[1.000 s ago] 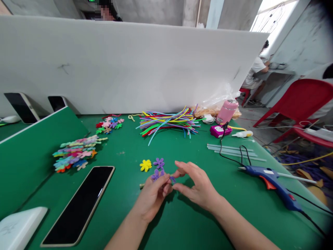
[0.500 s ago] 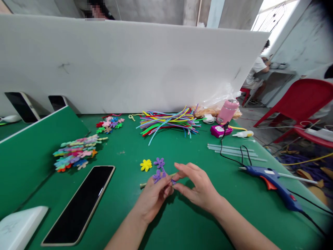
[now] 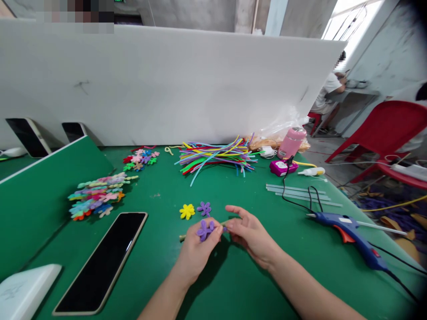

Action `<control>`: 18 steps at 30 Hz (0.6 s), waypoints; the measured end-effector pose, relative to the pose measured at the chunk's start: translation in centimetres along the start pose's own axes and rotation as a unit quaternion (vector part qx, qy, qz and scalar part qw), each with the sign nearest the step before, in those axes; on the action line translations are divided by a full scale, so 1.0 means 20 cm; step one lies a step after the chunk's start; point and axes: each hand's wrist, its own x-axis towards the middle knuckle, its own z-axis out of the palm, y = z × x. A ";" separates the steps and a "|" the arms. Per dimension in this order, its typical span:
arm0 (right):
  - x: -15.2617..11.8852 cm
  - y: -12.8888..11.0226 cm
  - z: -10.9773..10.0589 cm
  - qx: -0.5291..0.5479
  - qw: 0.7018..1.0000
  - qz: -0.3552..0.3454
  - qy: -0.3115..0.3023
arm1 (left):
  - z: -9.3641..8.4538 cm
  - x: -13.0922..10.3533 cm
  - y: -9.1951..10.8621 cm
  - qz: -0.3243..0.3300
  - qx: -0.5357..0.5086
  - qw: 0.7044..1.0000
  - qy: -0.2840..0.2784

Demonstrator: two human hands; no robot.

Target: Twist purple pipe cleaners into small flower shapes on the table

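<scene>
My left hand [image 3: 199,250] is closed on a purple pipe-cleaner piece [image 3: 204,230], whose petals stand out above the fingers. Just to its right, my right hand [image 3: 251,235] pinches the other end of that purple piece, index finger raised. A thin olive-green stick [image 3: 182,238] shows left of my left hand and again between the hands; whether it is held is unclear. A yellow flower [image 3: 187,211] and a purple flower [image 3: 204,209] lie on the green table just beyond my left hand.
Colourful pipe cleaners [image 3: 218,156] lie at the back, flower piles [image 3: 96,195] at the left beside a phone [image 3: 102,262]. Glue sticks [image 3: 300,194], a blue glue gun [image 3: 350,235], a magenta box [image 3: 283,167] and a pink bottle [image 3: 292,142] are at the right.
My left hand has turned, bringing the purple petals over its fingers. The fingers of my right hand have closed in from a wider spread. Beyond the white partition, the blurred person has shifted left.
</scene>
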 end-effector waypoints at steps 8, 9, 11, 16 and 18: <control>-0.01 -0.01 0.00 0.094 0.988 0.121 -0.017 | 0.00 -0.01 0.00 0.011 0.000 1.000 -0.025; -0.01 0.00 0.00 0.083 0.991 0.104 -0.017 | 0.00 0.00 -0.01 -0.009 -0.029 0.999 -0.014; 0.00 0.00 0.00 0.041 0.998 0.041 -0.009 | 0.01 0.00 -0.02 -0.056 -0.104 0.993 0.014; 0.01 0.02 -0.02 -0.144 0.972 -0.182 0.028 | 0.02 0.01 -0.02 -0.116 -0.235 0.964 0.041; 0.01 0.04 -0.02 -0.235 0.934 -0.265 0.053 | 0.02 0.01 -0.02 -0.122 -0.255 0.958 0.044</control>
